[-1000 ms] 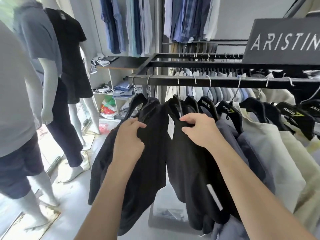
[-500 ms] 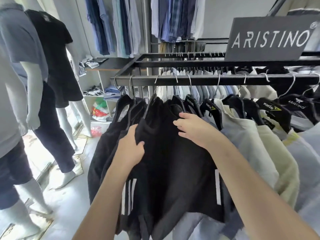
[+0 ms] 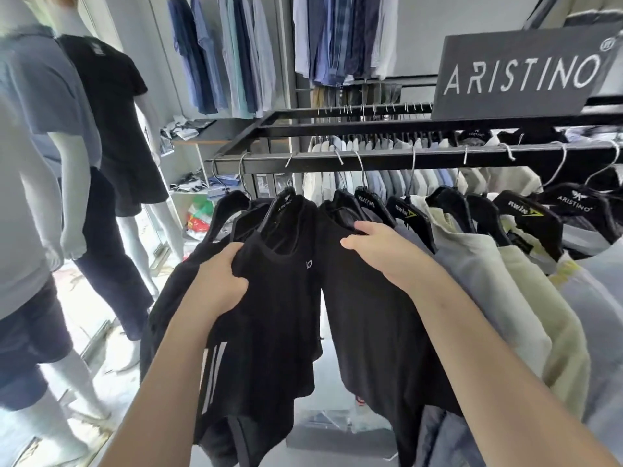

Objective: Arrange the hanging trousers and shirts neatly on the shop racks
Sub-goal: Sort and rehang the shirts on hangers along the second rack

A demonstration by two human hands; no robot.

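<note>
Front rail, left end; work is on the black shirts there.

Change against half a second earlier: the black shirts no longer hang as one bunched mass; a clear gap now shows between the striped black shirt and the plain black shirt just right of it; the striped shirt's hanger sits further toward the rail's left end, and its neckline and small chest logo are now exposed.

Left hand: fingers curled, pinching a fold of the striped black shirt at the chest, drawing it leftward.

Right hand: fingers fairly straight and laid over the shoulder of the plain black shirt, thumb spread; pressing it toward the pale shirts; fingertips partly hidden by fabric.

Judgement: spacing step under way; one shirt is set apart from its neighbour, so this end of the rail is getting even gaps; the pale shirts toward the right end look crowded and are likely still to be spaced.
</note>
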